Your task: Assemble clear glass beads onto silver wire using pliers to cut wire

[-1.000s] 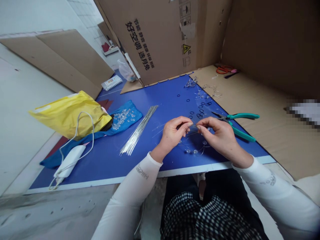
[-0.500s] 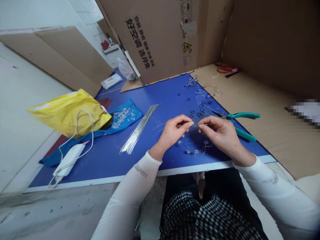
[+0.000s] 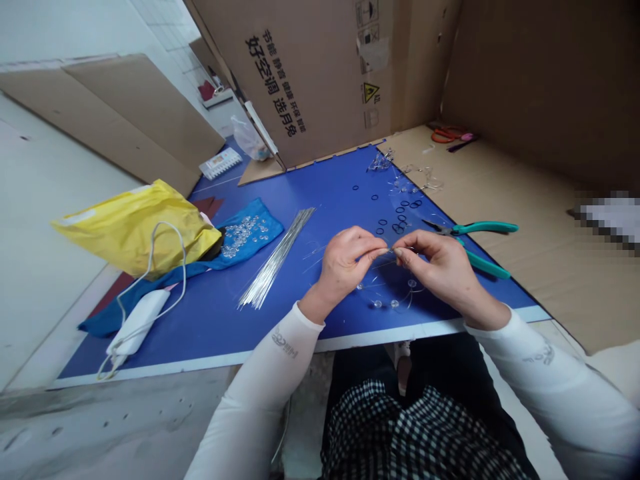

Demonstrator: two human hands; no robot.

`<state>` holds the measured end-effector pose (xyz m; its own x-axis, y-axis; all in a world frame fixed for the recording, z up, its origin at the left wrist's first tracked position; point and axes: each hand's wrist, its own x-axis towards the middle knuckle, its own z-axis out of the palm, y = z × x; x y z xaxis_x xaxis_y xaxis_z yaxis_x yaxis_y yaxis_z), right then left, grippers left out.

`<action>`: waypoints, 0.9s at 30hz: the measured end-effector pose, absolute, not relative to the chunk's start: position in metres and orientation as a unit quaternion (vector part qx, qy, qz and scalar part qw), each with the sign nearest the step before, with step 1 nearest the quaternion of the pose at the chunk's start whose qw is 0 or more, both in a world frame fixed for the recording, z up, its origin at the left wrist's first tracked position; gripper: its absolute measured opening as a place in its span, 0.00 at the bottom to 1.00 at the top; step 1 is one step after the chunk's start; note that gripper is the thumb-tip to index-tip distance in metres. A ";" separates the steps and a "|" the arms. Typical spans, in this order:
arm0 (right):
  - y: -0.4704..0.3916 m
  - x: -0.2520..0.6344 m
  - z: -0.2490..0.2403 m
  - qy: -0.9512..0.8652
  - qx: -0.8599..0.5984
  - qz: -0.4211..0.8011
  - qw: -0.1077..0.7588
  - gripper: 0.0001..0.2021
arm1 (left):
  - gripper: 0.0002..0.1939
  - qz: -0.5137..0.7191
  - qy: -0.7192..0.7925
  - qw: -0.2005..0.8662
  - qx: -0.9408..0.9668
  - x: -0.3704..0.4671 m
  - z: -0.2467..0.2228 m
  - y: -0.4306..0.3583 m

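Note:
My left hand [image 3: 350,259] and my right hand [image 3: 436,265] meet fingertip to fingertip over the blue table, both pinched on a thin wire. The wire bends into a loop below them, strung with several clear beads [image 3: 395,304]. What lies right between the fingertips is too small to make out. Just right of my right hand are open pliers with teal handles [image 3: 487,229]. Several small black rings [image 3: 401,219] lie beyond the hands. To the left rests a bundle of straight silvery wires [image 3: 277,260].
Clear beads [image 3: 245,235] lie on a blue cloth [image 3: 267,217] beside a yellow bag [image 3: 140,227]. A white power strip [image 3: 139,327] with a cord sits at the front left. Finished-looking wire pieces [image 3: 383,160] lie farther back. Red-handled scissors [image 3: 447,135] rest on the cardboard at right.
My left hand has rolled over slightly, its fingers now straighter and flatter, and its fingertips are closer to the right hand's. The view has shifted a little.

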<state>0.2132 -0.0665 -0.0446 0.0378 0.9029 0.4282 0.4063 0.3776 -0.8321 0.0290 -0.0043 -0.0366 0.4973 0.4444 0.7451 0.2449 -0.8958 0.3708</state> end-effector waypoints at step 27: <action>-0.072 0.213 -0.047 -0.690 -0.470 0.149 0.530 0.05 | 0.03 0.423 0.104 -0.071 0.897 0.025 -0.027 -0.016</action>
<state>0.2128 -0.0725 -0.0474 0.0049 0.8065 0.5911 0.4910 0.5130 -0.7040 0.0255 -0.0159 -0.0265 0.6205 0.1255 0.7741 0.2464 -0.9683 -0.0405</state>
